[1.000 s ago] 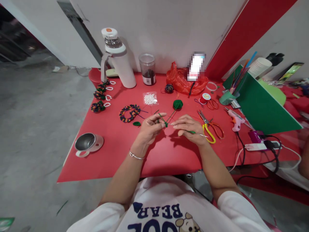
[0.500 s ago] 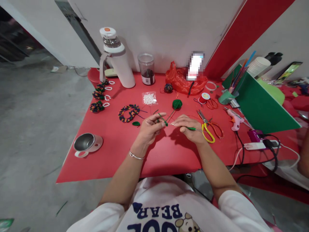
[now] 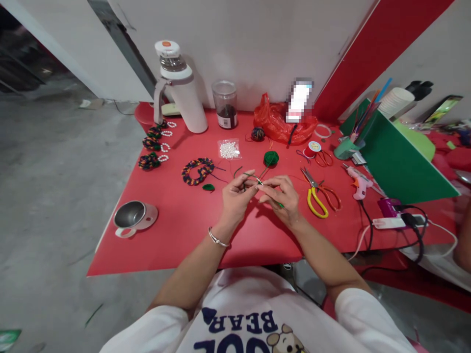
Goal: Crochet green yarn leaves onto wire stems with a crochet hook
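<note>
My left hand (image 3: 238,193) pinches a small piece of green yarn work (image 3: 259,183), with a strand running over its fingers. Close against it, my right hand (image 3: 284,196) grips a crochet hook (image 3: 281,205) whose green handle shows below the fingers. The hook's metal tip is at the yarn between both hands. Behind them lies a green yarn ball (image 3: 271,158), strands leading from it to the hands. A small green crocheted piece (image 3: 208,187) rests left of my left hand, near a multicoloured crocheted loop (image 3: 197,171).
On the red table (image 3: 176,235) stand a mug (image 3: 135,219), a white bottle (image 3: 188,100) and a jar (image 3: 225,105). A bag of white beads (image 3: 228,149) lies behind my hands. Pliers (image 3: 315,196), scissors and a pink glue gun (image 3: 360,185) are to the right.
Both hands have come closer together at the yarn work. My left hand has shifted right, and my right hand has turned, so the hook now slants more steeply.
</note>
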Motion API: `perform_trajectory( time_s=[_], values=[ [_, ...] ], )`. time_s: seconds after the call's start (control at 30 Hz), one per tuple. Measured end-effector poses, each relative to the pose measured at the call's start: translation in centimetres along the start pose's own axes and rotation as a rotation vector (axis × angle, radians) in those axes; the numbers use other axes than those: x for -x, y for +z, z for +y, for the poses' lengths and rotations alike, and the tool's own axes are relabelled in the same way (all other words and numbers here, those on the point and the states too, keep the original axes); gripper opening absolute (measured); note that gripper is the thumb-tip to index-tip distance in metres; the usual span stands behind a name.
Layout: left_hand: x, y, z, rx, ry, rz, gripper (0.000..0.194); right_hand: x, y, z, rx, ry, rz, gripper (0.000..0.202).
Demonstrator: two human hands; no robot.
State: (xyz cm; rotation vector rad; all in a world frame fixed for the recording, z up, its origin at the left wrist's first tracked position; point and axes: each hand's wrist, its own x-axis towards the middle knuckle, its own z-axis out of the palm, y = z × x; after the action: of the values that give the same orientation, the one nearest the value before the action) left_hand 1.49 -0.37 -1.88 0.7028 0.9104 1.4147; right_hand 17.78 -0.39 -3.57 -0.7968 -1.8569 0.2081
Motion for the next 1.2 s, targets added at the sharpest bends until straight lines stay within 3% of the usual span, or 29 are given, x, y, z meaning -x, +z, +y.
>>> perform_trajectory(
  time_s=[0.13, 0.27, 0.47, 1.2],
  values=[
    [0.0, -0.1, 0.3, 0.139, -0.21, -0.103, 0.054, 0.2, 0.0, 0.5, 0.043, -0.067, 0.009, 0.032],
    [-0.4, -0.7, 1.5, 0.146, -0.318, -0.177, 0.047, -0.8, -1.1, 1.2, -0.161, -0.097, -0.078, 0.034],
    [-0.8, -1.3, 2.6, 0.078, -0.313, -0.169, 0.046, -2.2, -2.7, 1.1, -0.242, -0.055, -0.192, 0.032],
    [-1.1, -2.3, 3.0, 0.035, -0.301, -0.207, 0.042, -2.5, -3.3, 0.7, -0.315, -0.052, -0.231, 0.027]
  ],
)
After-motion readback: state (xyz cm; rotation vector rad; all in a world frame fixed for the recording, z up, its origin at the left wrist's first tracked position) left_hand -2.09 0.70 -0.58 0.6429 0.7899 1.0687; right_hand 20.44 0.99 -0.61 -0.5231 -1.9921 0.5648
